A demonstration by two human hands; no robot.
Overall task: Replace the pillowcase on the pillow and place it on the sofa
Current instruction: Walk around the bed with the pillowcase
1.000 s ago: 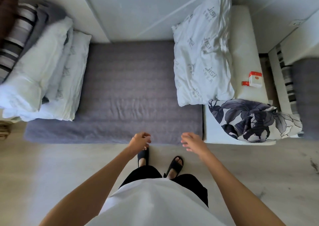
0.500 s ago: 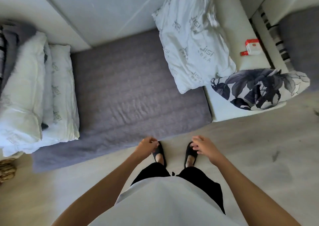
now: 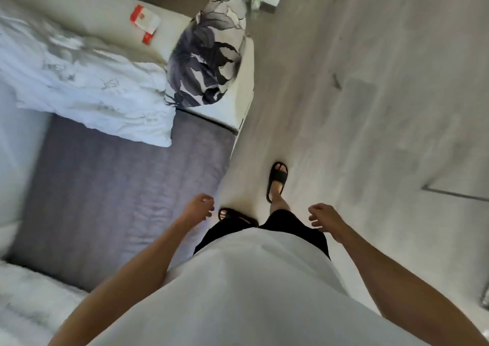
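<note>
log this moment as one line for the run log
phase: walking beside sofa | left hand: holds nothing | right hand: holds nothing | white pillow: on sofa | floral pillow: on armrest

We see our left hand (image 3: 197, 209) and right hand (image 3: 324, 220) hanging loosely curled, holding nothing. A white printed pillow (image 3: 87, 91) lies on the grey-cushioned sofa (image 3: 119, 192), touching a floral-patterned cushion (image 3: 206, 52).

1. the sofa seat (image 3: 119, 200) lies left of the person's feet.
2. a pillow (image 3: 87, 91) lies on the seat's far end.
3. a patterned cushion (image 3: 206, 54) sits on the armrest (image 3: 227, 102), touching the pillow's right edge.
4. a small box (image 3: 145, 20) lies behind them.
</note>
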